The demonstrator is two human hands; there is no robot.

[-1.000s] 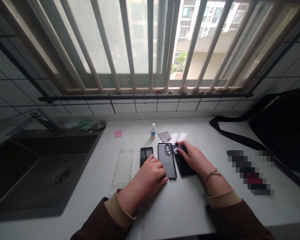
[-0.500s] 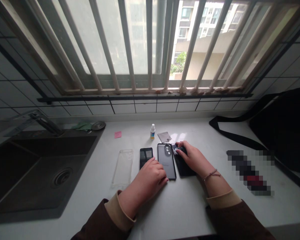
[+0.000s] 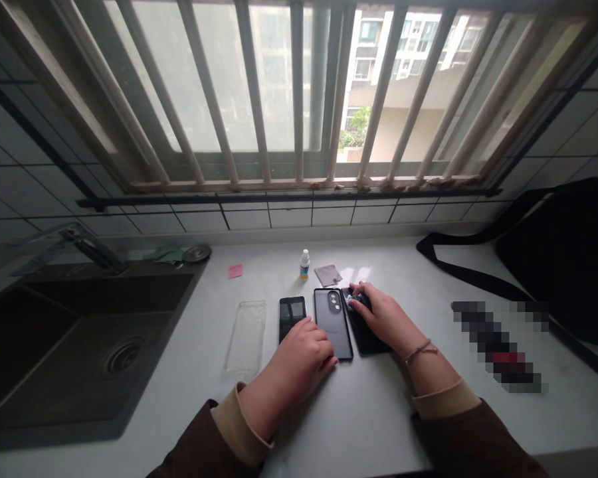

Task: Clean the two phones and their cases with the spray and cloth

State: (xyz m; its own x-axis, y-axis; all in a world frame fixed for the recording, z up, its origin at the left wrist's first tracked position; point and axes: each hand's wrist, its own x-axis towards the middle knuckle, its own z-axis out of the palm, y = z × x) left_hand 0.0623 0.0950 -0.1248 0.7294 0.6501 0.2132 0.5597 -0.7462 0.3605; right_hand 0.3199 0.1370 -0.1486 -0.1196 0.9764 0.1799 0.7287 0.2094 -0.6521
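Observation:
A black phone case (image 3: 331, 328) with a camera cutout lies in the middle of the counter. My left hand (image 3: 306, 348) bends over its lower left edge, thumb at the bottom edge; the fingertips are partly hidden. This hand also covers the lower part of a small dark-screened phone (image 3: 292, 312) beside the case. To the right, a flat black slab (image 3: 366, 335) touches the case, its kind unclear. My right hand (image 3: 376, 305) is closed above it around a small dark object with white marks (image 3: 352, 301), mostly covered by the fingers.
A clear phone case (image 3: 246, 337) lies at left. Behind stand a small white-capped bottle (image 3: 304, 267), a folded grey cloth (image 3: 327, 275) and a pink note (image 3: 235, 271). A sink (image 3: 179, 302) borders the left; a black bag (image 3: 568, 259) with its strap lies right, near a blurred-out object (image 3: 501, 345).
The view has shifted very slightly. My right hand has moved a little over the black slab with the small dark object; my left hand stays almost where it was.

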